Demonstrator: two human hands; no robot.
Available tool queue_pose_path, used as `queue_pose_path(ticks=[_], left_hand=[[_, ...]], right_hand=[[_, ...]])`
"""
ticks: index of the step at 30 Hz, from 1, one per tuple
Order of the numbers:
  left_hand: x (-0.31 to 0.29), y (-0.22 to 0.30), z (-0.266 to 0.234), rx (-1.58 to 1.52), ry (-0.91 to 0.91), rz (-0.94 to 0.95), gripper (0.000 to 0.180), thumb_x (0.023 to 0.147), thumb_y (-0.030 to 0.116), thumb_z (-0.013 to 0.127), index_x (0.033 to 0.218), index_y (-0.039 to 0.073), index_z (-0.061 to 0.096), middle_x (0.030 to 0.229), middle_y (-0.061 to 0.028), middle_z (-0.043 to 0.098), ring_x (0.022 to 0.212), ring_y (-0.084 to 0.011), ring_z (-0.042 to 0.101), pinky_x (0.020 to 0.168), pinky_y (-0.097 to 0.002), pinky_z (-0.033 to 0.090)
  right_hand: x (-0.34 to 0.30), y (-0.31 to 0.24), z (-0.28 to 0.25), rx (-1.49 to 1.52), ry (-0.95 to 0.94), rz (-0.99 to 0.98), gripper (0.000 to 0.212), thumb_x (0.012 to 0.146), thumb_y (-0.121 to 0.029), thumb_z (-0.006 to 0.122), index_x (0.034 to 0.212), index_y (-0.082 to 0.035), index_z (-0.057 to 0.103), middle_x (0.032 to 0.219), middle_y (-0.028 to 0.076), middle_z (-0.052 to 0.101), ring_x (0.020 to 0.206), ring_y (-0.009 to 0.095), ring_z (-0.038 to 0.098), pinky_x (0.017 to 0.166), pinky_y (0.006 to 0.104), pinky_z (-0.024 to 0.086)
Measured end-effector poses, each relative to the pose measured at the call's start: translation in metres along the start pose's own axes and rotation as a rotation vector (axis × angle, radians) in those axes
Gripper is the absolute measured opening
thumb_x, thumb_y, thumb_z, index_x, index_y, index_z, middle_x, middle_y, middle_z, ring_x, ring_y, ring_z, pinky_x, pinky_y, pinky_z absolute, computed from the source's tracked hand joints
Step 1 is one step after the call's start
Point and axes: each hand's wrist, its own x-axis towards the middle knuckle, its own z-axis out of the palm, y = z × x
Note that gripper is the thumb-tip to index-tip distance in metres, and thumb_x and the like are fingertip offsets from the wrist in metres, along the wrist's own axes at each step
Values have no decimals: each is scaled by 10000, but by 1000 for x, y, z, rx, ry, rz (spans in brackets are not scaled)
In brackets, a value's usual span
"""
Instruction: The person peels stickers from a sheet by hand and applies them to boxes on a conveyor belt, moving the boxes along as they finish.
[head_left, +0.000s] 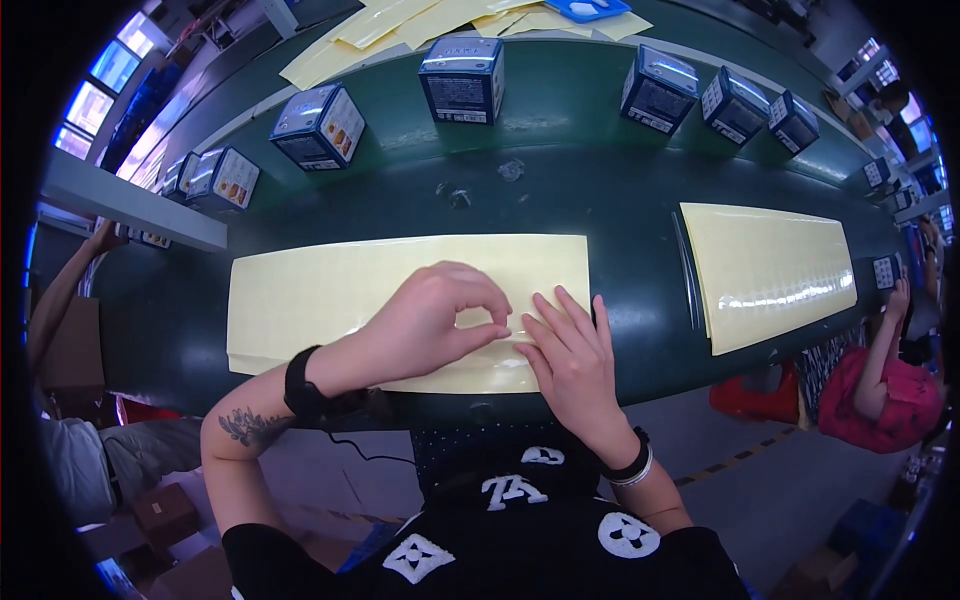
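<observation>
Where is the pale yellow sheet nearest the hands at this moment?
In the head view, the pale yellow sheet lies mostly left of centre on the dark green worktable, beneath the left hand and right hand.

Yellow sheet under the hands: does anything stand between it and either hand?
Nothing visible does. The right hand is spread over the right end of the sheet; the left hand curls above it, and whether it pinches something small is too fine to tell.

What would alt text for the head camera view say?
A curled left hand and a right hand, fingers spread, are over pale yellow sheets on a dark green table. Blue boxes stand beyond.
</observation>
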Motion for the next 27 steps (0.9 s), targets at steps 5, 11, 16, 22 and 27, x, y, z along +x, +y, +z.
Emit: queue_pose_path(ticks=[5, 11, 16, 22, 27], left_hand=[[136, 15, -20, 131, 21, 317, 187, 763, 145, 759, 854, 30, 643, 1086, -131, 669, 1034, -296, 636, 915, -369, 483], [279, -6, -18, 284, 218, 356, 222, 753, 172, 757, 870, 38, 624, 984, -136, 662, 972, -315, 630, 856, -376, 487], [324, -17, 0, 350, 337, 378, 194, 718, 172, 746, 846, 64, 648, 883, -134, 669, 895, -326, 637, 786, -411, 503], [335, -29, 0, 365, 377, 394, 191, 726, 155, 726, 870, 66, 638, 881, -136, 669, 901, -326, 637, 790, -417, 504], [337, -34, -1, 346, 419, 413, 176, 733, 141, 714, 870, 63, 636, 882, -137, 670, 906, -332, 634, 800, -423, 502]], right_hand=[[-4, 11, -5, -13, -7, 14, 275, 854, -184, 694, 1094, -48, 678, 1252, 102, 619, 1286, 300, 489, 1112, 573, 263], [-2, 5, -5, 14, 11, 0, 274, 853, -182, 694, 1090, -45, 677, 1248, 106, 617, 1284, 304, 489, 1111, 575, 265], [-6, 14, -8, 51, 24, 16, 279, 848, -181, 700, 1089, -43, 675, 1246, 113, 616, 1283, 305, 489, 1107, 573, 272], [-7, 18, -10, 50, 14, 20, 280, 843, -177, 706, 1086, -42, 675, 1252, 116, 610, 1287, 308, 485, 1102, 577, 275], [-6, 23, -10, 49, 17, 11, 278, 842, -173, 706, 1085, -39, 675, 1254, 117, 608, 1288, 311, 483, 1100, 584, 274]])
